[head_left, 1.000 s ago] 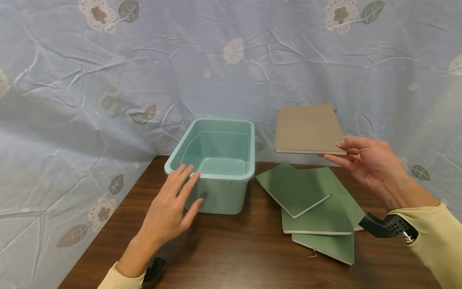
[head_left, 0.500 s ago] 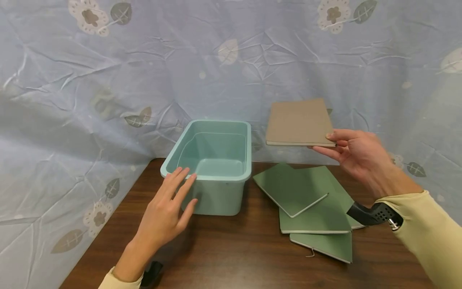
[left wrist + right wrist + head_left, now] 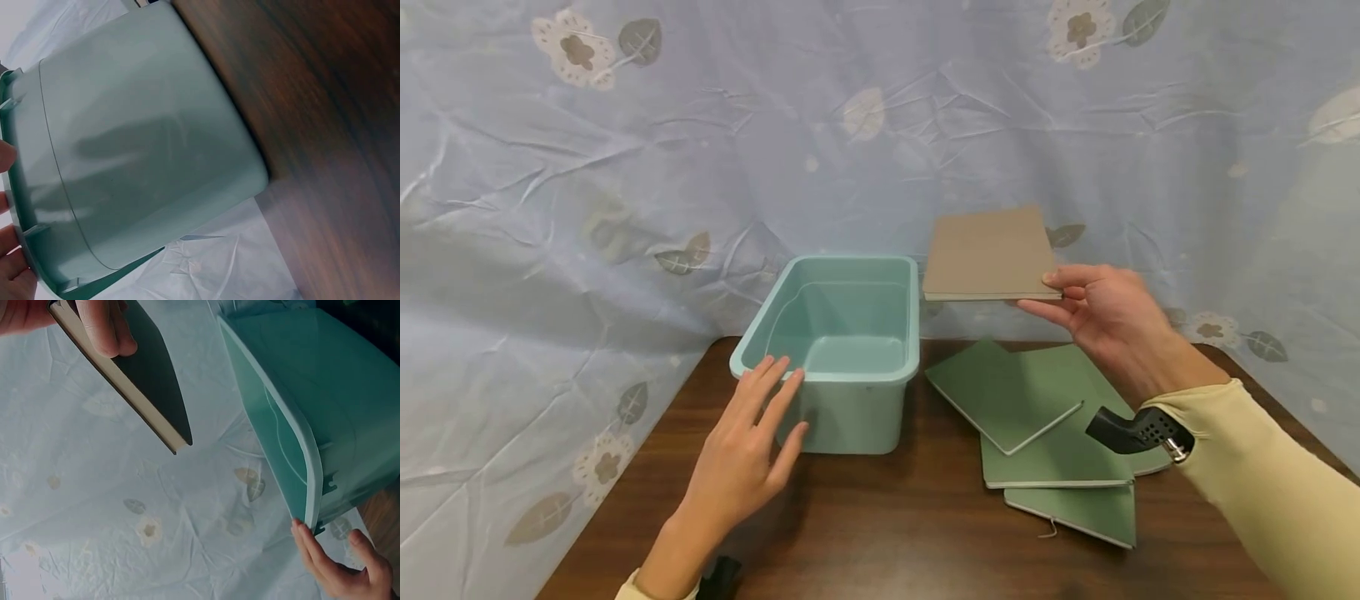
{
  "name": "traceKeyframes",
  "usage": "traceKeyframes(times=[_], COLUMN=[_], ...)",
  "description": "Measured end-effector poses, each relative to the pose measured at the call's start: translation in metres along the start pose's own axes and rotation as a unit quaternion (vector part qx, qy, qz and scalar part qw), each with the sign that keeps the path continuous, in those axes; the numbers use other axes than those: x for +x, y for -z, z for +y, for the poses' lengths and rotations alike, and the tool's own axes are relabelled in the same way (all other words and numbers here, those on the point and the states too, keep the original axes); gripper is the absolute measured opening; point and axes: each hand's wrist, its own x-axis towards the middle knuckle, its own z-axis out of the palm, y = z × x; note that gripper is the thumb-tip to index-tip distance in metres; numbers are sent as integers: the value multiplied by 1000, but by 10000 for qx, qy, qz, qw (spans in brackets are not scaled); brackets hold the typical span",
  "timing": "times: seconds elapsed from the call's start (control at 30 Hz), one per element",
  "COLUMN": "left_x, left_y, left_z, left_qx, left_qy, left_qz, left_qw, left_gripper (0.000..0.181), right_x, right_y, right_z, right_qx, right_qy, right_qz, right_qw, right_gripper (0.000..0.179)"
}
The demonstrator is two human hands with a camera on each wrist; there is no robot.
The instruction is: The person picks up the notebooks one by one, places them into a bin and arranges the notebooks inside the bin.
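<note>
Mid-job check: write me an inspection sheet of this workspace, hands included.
Surface: dark wood-look table.
Job's things: brown notebook, held up right of the teal bin, not over its opening; the bin stands upright.
Clutter: overlapping green notebooks right of the bin.
Left hand: fingers extended, touching the bin's rim.
Right hand: pinches the brown notebook at its edge.
Cables: nothing seen.
Surroundings: wrinkled blue floral fabric behind and at left.

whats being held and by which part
The right hand pinches the tan notebook by its near right corner; the left hand only touches the bin's rim.
</note>
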Motion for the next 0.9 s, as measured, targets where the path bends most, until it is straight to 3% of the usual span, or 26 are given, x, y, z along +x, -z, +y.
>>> traceKeyframes(times=[0.1, 0.27, 0.63, 0.9], left_x=[1, 0, 1, 1], left_y=[0, 1, 2, 2], left_z=[-1, 0, 0, 0], left_qx=[-11, -53, -13, -73], left_qy=[1, 44, 35, -39], left_qz=[-1, -32, -144, -53], left_qw=[10000, 10000, 9999, 10000], left_gripper=[53, 53, 54, 54], right_x=[1, 4, 15, 33], right_y=[-5, -15, -41, -74], right_z=[1, 5, 21, 45], right_qx=[-32, 26, -47, -280], right_qy=[2, -28, -74, -160], right_qz=[-73, -89, -169, -132], right_qw=[10000, 10000, 9998, 9994], right_gripper=[46, 26, 19, 29])
